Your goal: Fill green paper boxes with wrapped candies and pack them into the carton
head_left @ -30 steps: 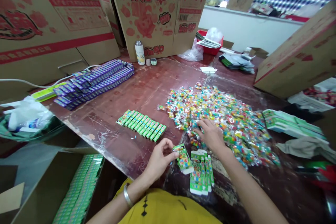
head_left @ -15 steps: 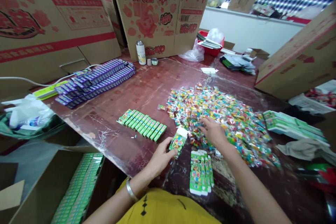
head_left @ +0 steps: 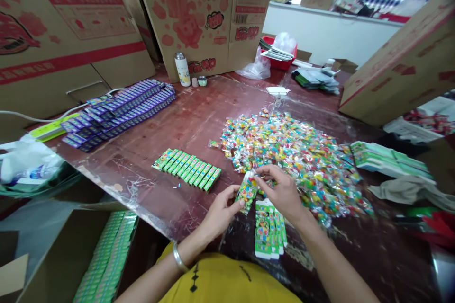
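Observation:
My left hand point(head_left: 224, 207) is closed around a small green candy box point(head_left: 246, 192), tilted with its white top flap up. At the box's mouth, my right hand point(head_left: 280, 191) pinches a small clear packet of colourful candy point(head_left: 252, 181), partly hidden by the fingers. A big heap of such candy packets point(head_left: 284, 144) lies just beyond my right hand. Below it, several flat green box blanks point(head_left: 266, 234) overlap on the table. To the left of my hands stands a row of filled-looking green boxes point(head_left: 188, 168).
Purple boxes point(head_left: 121, 111) are stacked at the left of the dark red table point(head_left: 202, 118). A carton point(head_left: 67, 251) holding rows of green boxes sits below the edge. Large cartons point(head_left: 199, 14) and a white bottle point(head_left: 182, 70) stand behind. More green blanks point(head_left: 391, 161) lie at right.
My right hand has come from the candy heap to the mouth of the green box, bringing a candy packet. My left hand still holds the box. The view has shifted slightly.

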`<action>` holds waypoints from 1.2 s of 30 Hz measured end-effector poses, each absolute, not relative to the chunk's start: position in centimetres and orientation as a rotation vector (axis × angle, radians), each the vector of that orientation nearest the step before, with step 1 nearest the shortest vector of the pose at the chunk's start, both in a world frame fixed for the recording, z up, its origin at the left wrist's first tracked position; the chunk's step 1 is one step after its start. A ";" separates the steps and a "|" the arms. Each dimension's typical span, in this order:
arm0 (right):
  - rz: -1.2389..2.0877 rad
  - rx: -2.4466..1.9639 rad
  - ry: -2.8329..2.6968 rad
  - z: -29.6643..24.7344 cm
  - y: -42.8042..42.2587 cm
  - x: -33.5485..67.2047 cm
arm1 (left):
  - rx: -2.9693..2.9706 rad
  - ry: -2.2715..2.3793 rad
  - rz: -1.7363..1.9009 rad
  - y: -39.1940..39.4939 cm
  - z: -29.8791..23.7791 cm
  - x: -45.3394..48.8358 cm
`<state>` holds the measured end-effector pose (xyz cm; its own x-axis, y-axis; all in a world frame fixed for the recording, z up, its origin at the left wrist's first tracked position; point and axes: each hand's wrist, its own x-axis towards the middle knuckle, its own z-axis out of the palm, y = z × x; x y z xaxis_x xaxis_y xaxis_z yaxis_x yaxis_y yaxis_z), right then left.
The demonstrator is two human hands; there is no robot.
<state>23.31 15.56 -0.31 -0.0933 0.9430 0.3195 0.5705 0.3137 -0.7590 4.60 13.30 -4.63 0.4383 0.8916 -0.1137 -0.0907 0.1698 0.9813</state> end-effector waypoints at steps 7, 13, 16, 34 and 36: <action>0.529 -1.312 -1.823 -0.7 15.0 22.5 | 1.142 0.888 0.960 13.3 -4.6 5.0; 1.039 -1.253 -1.330 -2.7 13.5 21.6 | 1.143 0.875 1.015 13.0 -3.4 5.3; 1.033 -1.255 -1.226 -3.6 13.1 21.1 | 1.163 0.830 0.978 12.9 -3.3 5.2; 1.169 -1.226 -1.281 -1.9 14.3 21.0 | 1.154 0.898 0.998 12.8 -3.4 4.7; 1.236 -1.273 -1.285 -1.7 14.8 21.6 | 1.222 0.906 0.986 12.8 -3.3 4.6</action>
<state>21.58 14.76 -1.65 -0.0471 0.9980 -0.0413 0.0798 -0.0374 -0.9961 4.56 12.84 -3.34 0.3238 0.9456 -0.0308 -0.1105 0.0701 0.9914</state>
